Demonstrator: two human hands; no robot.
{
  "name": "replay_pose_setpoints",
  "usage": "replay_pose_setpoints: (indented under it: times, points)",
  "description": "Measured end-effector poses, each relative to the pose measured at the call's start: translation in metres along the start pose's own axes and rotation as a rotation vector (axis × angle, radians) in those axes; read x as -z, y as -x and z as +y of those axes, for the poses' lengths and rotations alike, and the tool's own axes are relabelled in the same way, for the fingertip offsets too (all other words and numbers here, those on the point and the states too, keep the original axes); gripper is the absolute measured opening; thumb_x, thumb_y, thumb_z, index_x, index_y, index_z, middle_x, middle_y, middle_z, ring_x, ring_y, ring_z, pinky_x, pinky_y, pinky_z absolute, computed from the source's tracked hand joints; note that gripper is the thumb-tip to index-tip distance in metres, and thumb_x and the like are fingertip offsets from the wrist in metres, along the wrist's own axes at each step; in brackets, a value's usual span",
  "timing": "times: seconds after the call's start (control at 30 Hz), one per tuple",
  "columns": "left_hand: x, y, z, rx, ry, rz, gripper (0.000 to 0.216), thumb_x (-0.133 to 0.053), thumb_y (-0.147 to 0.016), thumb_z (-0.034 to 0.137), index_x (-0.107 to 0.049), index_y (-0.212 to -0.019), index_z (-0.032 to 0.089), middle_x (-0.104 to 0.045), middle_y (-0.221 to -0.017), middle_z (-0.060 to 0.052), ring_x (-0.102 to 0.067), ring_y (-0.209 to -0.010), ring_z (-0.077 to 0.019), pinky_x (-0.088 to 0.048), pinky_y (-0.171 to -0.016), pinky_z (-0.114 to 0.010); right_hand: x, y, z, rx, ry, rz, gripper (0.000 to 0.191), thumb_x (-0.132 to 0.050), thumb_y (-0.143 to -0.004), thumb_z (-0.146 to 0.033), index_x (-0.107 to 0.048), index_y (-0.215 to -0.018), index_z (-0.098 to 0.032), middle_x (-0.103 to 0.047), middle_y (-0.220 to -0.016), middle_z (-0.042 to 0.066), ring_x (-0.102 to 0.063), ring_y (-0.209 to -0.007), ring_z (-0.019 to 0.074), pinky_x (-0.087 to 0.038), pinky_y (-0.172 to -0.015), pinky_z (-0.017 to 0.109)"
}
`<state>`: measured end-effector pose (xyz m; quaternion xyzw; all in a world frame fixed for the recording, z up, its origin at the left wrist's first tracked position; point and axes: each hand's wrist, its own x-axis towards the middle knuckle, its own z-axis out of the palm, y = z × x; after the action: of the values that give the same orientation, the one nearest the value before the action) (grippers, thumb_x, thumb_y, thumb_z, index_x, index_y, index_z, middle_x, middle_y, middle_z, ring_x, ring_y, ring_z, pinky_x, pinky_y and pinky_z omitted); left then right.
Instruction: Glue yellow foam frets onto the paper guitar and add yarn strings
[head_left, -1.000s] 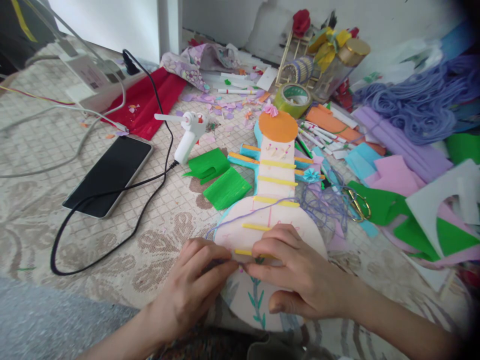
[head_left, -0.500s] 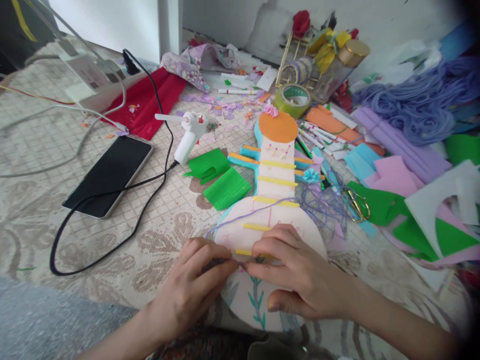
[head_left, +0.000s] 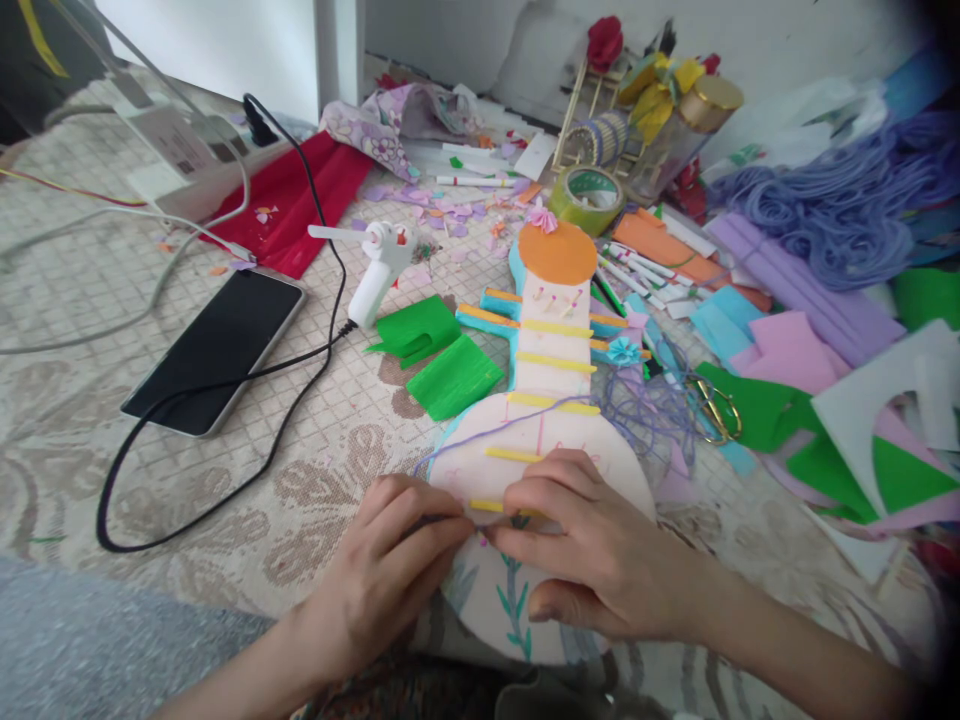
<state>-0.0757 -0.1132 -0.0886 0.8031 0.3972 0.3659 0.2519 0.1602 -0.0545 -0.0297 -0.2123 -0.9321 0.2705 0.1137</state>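
Note:
A pink foam craft guitar (head_left: 551, 390) with yellow strips across it and an orange top lies on the patterned cloth. Both of my hands rest on its round lower body. My left hand (head_left: 386, 580) pinches something small at the guitar's left edge, where a purple thread (head_left: 487, 432) runs across. My right hand (head_left: 600, 555) is closed, fingertips pressed to the lowest yellow strip (head_left: 486, 505) beside the left fingers. What the pinches hold is too small to name.
A white glue gun (head_left: 379, 268) with a black cord, a dark phone (head_left: 214, 350) and green paper pieces (head_left: 442, 355) lie to the left. Scissors (head_left: 712, 410), foam sheets, purple yarn (head_left: 825, 210), a tape roll (head_left: 589, 195) and pens crowd the right and back.

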Motion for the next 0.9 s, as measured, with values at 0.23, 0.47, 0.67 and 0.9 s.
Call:
replay_pose_setpoints:
  times: [0.23,0.47,0.67,0.9]
  points:
    - [0.0008,0.0023,-0.0003,0.000,0.002,0.005,0.024,-0.055,-0.090,0.006,-0.061,-0.110,0.018,-0.061,-0.106,-0.007,-0.053,-0.098,-0.0177,-0.046,-0.083,-0.033,0.0005,0.0007,0.0006,-0.002,-0.032,0.021,0.053,-0.028,-0.100,-0.050,-0.065,-0.109,-0.013,-0.057,-0.104,0.011,-0.045,-0.100,0.0247,-0.034,-0.090,0.044]
    - [0.0022,0.0036,-0.0014,-0.021,-0.019,-0.015,0.029,-0.055,-0.089,0.004,-0.063,-0.113,0.019,-0.060,-0.110,-0.009,-0.052,-0.100,-0.0203,-0.046,-0.083,-0.036,0.0009,-0.0002,0.0001,0.002,-0.003,0.024,0.053,-0.028,-0.100,-0.049,-0.066,-0.108,-0.014,-0.058,-0.102,0.011,-0.045,-0.099,0.0243,-0.035,-0.089,0.043]
    - [0.0028,0.0012,-0.0002,-0.024,-0.042,-0.001,0.026,-0.053,-0.090,0.008,-0.063,-0.111,0.019,-0.062,-0.107,-0.008,-0.054,-0.097,-0.0195,-0.049,-0.080,-0.034,0.0006,-0.0005,0.0002,0.005,-0.012,0.025,0.051,-0.029,-0.100,-0.049,-0.065,-0.109,-0.013,-0.057,-0.102,0.011,-0.046,-0.098,0.0243,-0.035,-0.089,0.043]
    - [0.0025,-0.0003,0.0019,-0.021,0.005,0.012,0.026,-0.056,-0.088,0.005,-0.061,-0.112,0.015,-0.063,-0.105,-0.008,-0.055,-0.097,-0.0178,-0.048,-0.083,-0.033,0.0022,0.0030,-0.0002,-0.065,-0.165,0.102,0.041,-0.037,-0.100,-0.041,-0.059,-0.119,-0.011,-0.053,-0.111,0.012,-0.044,-0.108,0.0244,-0.036,-0.097,0.041]
